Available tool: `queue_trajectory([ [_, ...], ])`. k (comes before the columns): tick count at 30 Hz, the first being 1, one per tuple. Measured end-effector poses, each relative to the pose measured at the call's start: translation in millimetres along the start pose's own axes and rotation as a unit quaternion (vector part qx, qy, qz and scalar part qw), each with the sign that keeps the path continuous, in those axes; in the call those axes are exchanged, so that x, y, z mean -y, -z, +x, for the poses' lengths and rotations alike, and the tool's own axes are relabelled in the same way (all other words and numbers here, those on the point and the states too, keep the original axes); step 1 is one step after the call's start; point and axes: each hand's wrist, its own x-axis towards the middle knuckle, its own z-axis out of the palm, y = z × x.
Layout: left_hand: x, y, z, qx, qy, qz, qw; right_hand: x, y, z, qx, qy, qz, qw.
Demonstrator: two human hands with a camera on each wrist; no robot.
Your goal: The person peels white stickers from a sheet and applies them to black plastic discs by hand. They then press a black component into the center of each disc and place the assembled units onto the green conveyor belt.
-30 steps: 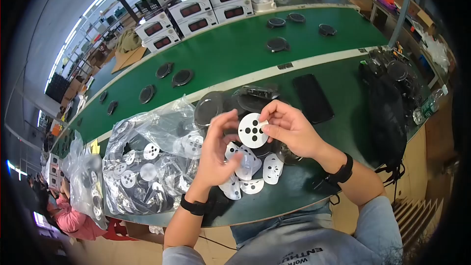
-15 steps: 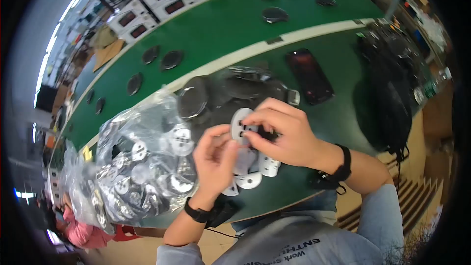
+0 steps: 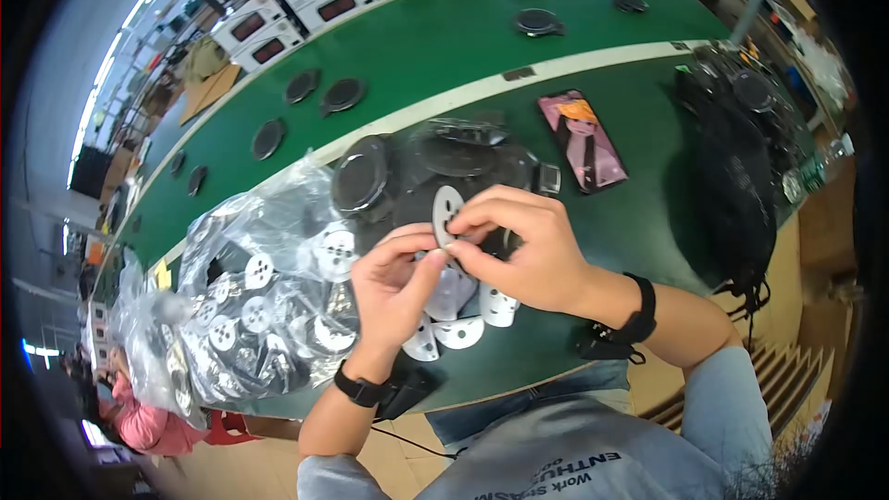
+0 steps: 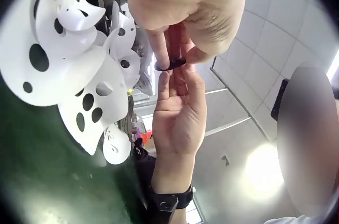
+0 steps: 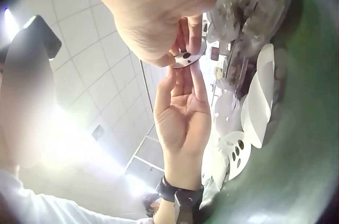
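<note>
The green surface (image 3: 653,222) is partly covered by a clear plastic bag (image 3: 278,208). To the bag's right, the right hand (image 3: 523,245) and left hand (image 3: 394,282) are held facing, fingers curled and nearly closed. Between their fingertips a white holed disc (image 3: 446,210) is pinched by both, turned nearly edge-on, its long axis roughly upright in the head view, neither hand clearly nearer.
</note>
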Motion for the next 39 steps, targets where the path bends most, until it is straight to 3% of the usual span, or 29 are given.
queue_trajectory([
  [6,3.3,5.2,0.5,0.034,-0.018,0.006,0.999,2.9,0.9,-1.7,0.002,-0.014,0.002,1.000],
  [19,-2.9,-1.0,-1.0,0.012,-0.028,0.101,0.994,0.9,2.7,-5.5,0.005,-0.037,0.020,0.999],
  [25,-7.2,-7.6,-0.1,0.009,-0.045,0.145,0.988,0.1,-2.1,-6.7,-0.031,0.003,-0.031,0.999],
  [30,3.1,-0.9,1.7,0.061,-0.117,0.181,0.975,0.3,2.0,-6.3,-0.002,-0.012,-0.044,0.999],
  [33,-5.9,-7.1,0.2,0.010,-0.028,0.105,0.994,-1.3,-0.2,-4.2,-0.012,-0.012,-0.017,1.000],
  [39,-2.4,-2.8,1.5,0.027,-0.086,0.140,0.986,-0.7,-0.4,-4.0,-0.003,-0.007,-0.008,1.000],
])
